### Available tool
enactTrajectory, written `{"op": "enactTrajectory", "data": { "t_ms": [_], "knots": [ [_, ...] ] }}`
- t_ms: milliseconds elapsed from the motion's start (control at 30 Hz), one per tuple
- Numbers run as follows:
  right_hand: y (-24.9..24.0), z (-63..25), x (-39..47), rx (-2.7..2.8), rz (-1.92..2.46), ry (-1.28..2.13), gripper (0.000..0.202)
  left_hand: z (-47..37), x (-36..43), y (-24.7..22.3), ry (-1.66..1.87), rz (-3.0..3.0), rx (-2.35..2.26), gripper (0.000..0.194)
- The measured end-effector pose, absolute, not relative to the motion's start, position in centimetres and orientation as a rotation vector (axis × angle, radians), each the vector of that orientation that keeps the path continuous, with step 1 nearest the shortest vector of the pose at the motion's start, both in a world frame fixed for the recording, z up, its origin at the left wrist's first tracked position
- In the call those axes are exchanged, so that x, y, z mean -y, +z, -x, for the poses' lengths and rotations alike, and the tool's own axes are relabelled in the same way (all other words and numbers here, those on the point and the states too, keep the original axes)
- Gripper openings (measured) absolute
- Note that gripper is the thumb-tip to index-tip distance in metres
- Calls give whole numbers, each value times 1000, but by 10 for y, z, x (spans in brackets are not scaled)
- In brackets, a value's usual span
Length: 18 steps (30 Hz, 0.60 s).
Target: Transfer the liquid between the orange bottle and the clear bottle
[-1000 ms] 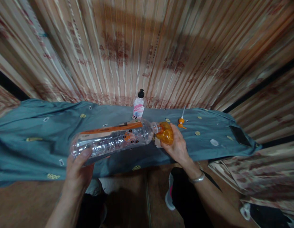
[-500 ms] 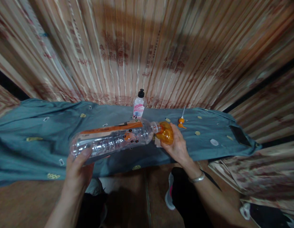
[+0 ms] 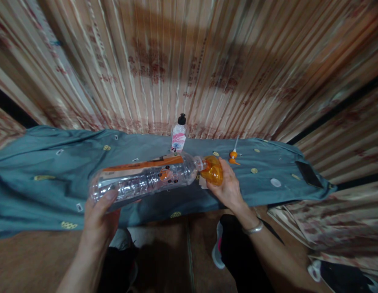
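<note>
A large clear plastic bottle (image 3: 146, 179) with an orange and white label lies tilted in the air, its neck raised and pointing right. My left hand (image 3: 101, 213) is closed around its base end. In my right hand (image 3: 227, 183), fingers wrapped round it, is a small amber see-through bottle (image 3: 213, 170). The mouths of the two bottles meet or nearly meet; exactly how they touch I cannot make out. Right of my right hand, an orange pump head (image 3: 233, 158) with a pale tube lies on the cloth.
A clear squeeze bottle (image 3: 178, 136) with black cap and pink label stands at the back of the blue-green cloth (image 3: 69, 162). On the right lie a white disc (image 3: 275, 182) and a dark flat phone-like slab (image 3: 309, 174). A patterned curtain (image 3: 176, 61) hangs behind.
</note>
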State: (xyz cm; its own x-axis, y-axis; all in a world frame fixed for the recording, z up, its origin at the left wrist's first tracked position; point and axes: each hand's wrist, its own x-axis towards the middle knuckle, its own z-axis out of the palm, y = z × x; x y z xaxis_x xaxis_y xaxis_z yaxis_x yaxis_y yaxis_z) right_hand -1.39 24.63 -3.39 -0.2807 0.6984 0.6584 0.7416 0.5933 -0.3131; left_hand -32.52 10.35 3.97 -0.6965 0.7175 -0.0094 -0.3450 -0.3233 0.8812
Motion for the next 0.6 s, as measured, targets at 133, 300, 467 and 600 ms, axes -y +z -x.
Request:
{"op": "enactTrajectory", "data": {
  "t_ms": [133, 300, 467, 600],
  "knots": [
    [-33, 13, -246, 2042, 1165, -46, 84, 330, -103, 35, 2054, -544, -1229, 67],
    [-34, 13, -246, 2052, 1174, -38, 86, 336, -101, 28, 2013, -558, -1222, 62],
    [-35, 14, -246, 2034, 1144, -65, 84, 333, -102, 30, 2027, -547, -1220, 63],
    [-34, 14, -247, 2036, 1153, -52, 84, 336, -100, 27, 2019, -595, -1199, 60]
  ]
}}
